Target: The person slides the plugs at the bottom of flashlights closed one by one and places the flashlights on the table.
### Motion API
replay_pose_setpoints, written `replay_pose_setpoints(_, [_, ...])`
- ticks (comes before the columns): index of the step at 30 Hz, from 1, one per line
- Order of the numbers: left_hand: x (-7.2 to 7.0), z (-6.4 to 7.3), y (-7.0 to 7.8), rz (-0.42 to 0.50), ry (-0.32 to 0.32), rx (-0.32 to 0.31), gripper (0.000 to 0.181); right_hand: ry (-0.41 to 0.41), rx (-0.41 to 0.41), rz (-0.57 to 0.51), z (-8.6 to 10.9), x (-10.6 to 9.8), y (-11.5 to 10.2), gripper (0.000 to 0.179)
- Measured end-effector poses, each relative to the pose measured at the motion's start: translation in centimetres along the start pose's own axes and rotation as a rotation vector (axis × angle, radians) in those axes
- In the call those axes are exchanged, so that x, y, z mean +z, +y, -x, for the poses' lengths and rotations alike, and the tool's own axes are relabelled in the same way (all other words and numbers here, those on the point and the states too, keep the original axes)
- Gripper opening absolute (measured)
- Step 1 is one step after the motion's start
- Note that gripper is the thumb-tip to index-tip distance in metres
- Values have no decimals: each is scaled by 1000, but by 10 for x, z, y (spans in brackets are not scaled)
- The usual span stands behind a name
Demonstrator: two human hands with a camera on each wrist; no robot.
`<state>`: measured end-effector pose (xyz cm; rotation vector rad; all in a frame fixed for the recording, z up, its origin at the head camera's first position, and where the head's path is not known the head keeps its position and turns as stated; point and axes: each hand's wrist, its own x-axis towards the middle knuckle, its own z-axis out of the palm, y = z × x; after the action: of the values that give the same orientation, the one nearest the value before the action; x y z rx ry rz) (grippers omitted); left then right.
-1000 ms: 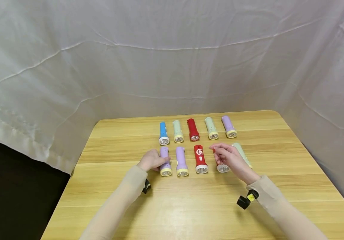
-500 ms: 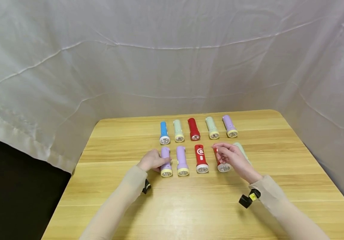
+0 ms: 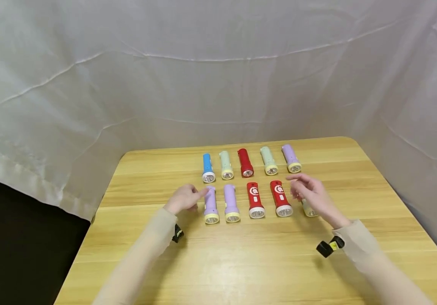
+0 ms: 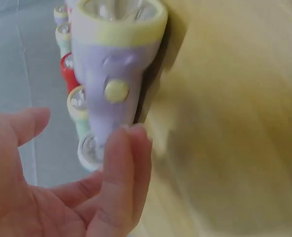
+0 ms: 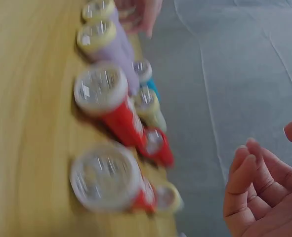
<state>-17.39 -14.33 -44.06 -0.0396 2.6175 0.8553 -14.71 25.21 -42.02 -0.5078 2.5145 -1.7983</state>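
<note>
My left hand [image 3: 183, 199] is at the left side of the leftmost purple flashlight [image 3: 210, 203], thumb and fingers spread apart. In the left wrist view that purple flashlight [image 4: 113, 69], with a yellow head and yellow button, lies just beyond my fingertips. My right hand [image 3: 313, 197] hovers over a pale green flashlight [image 3: 309, 209], hiding most of it; its fingers are loosely bent and hold nothing. Between the hands lie a second purple flashlight [image 3: 230, 201] and two red flashlights, the left one [image 3: 254, 199] and the right one [image 3: 281, 198], both with white heads.
Behind runs a row with a blue flashlight [image 3: 207, 165], a pale green one [image 3: 225, 163], a dark red one [image 3: 244, 162], another pale green one [image 3: 268, 160] and a purple one [image 3: 290, 156]. All lie on the wooden table [image 3: 241, 262]. A grey curtain [image 3: 222, 84] surrounds the table.
My left hand has let go of the leftmost purple flashlight and drawn left. The right hand has moved right, from the right red flashlight to the pale green one, uncovering the red one.
</note>
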Motion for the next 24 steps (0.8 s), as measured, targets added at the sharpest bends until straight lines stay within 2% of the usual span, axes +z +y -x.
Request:
replay_pose_setpoints(2, [-8, 2, -3, -22, 10, -6, 65, 21, -45, 90, -1, -11, 1, 30])
replay_pose_setpoints(7, [-37, 14, -7, -113, 28, 10, 72, 99, -81, 380, -3, -45, -1, 32])
replay_pose_setpoints(13, [-79, 32, -10, -198, 63, 33, 82, 154, -183, 587, -11, -80, -5, 35])
replay_pose_setpoints(16, [-97, 40, -11, -233, 134, 35, 83, 171, -215, 707, -16, -94, -11, 40])
replay_pose_setpoints(19, [-111, 48, -12, -258, 237, 46, 84, 177, -189, 823, -19, -107, -19, 48])
replay_pose_setpoints(21, [-117, 53, -13, -249, 307, 60, 84, 184, -154, 908, -21, -115, -24, 53])
replay_pose_setpoints(24, [-122, 59, -15, -245, 430, 98, 84, 216, -150, 987, -23, -125, -27, 56])
